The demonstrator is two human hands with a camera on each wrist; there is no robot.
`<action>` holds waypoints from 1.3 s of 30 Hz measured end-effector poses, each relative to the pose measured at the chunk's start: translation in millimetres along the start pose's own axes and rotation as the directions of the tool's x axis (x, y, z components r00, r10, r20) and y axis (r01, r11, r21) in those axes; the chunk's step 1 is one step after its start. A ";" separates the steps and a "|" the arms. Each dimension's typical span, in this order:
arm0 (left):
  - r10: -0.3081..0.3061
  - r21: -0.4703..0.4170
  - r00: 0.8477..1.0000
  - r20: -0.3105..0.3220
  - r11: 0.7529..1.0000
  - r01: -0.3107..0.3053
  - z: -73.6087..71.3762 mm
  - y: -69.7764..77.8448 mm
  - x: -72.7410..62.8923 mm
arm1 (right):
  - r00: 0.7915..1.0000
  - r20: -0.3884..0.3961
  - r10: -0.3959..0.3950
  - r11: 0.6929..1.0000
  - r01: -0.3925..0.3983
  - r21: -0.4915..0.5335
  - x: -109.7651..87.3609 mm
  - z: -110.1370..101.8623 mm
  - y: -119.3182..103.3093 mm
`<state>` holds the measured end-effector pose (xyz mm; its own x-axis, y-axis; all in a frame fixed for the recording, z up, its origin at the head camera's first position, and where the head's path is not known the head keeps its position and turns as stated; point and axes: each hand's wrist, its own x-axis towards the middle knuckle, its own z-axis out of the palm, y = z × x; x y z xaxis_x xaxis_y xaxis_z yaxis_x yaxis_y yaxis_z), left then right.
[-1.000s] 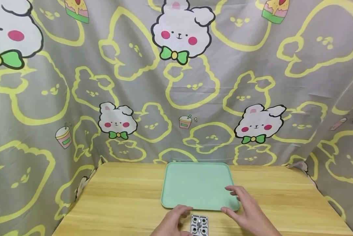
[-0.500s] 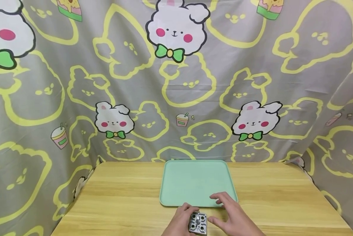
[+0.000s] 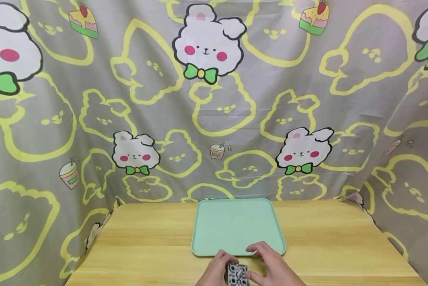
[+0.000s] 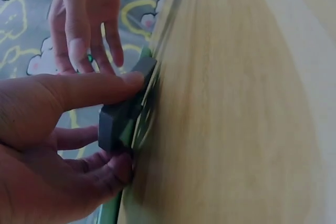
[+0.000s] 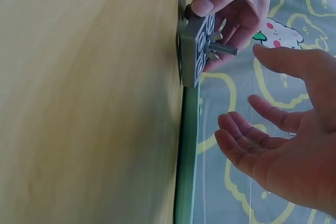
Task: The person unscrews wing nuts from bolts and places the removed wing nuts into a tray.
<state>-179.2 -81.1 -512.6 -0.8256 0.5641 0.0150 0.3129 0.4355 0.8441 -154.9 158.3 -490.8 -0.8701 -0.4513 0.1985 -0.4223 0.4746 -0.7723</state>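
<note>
My left hand (image 3: 216,271) grips a square grey metal block (image 3: 237,275) by its side, thumb along one edge in the left wrist view. Round recesses mark the block's corners, and a wing nut (image 5: 214,44) on a threaded bolt (image 5: 229,49) stands out from its middle. Low over the wooden table, the block shows edge-on in the left wrist view. My right hand (image 3: 274,268) holds nothing; its fingers are spread and loosely bent just right of the block. In the right wrist view a gap separates its fingertips (image 5: 256,51) from the bolt's end.
A light green rectangular tray (image 3: 238,228) lies on the wooden table (image 3: 153,246), just beyond both hands. A grey curtain (image 3: 235,119) with rabbit prints hangs behind the table and along both sides.
My left hand has closed in on the block and now grips it. The right hand has moved left and nearer, from over the tray's right edge to beside the block.
</note>
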 end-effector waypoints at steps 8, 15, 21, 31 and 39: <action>0.086 -0.019 0.991 -0.099 0.996 -0.088 -11.1 10.9 -6.0 | 0.998 -0.045 -0.051 0.998 0.053 0.037 7.0 3.6 -10.9; 0.115 -0.093 0.977 -0.182 0.987 -0.134 -11.5 17.1 -4.8 | 0.991 -0.124 -0.047 0.996 0.056 0.072 6.1 1.4 -17.5; 0.205 -0.108 0.951 -0.230 0.966 -0.234 -9.7 21.4 -3.8 | 0.994 -0.100 0.053 0.967 -0.026 0.255 5.9 1.9 -16.8; 0.188 -0.288 0.960 -0.208 0.926 -0.244 -2.9 28.0 -2.5 | 0.983 -0.020 0.181 0.838 -0.144 0.527 4.5 3.7 -8.8; 0.249 -0.406 0.952 -0.179 0.863 -0.302 -0.1 32.4 1.8 | 0.981 0.056 0.185 0.712 -0.173 0.680 1.4 3.4 -3.7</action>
<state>-170.6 -66.0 -485.2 -0.7921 0.5197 0.3202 0.3286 -0.0790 0.9412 -153.7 153.3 -489.8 -0.9175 -0.3973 0.0183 0.0227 -0.0982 -0.9949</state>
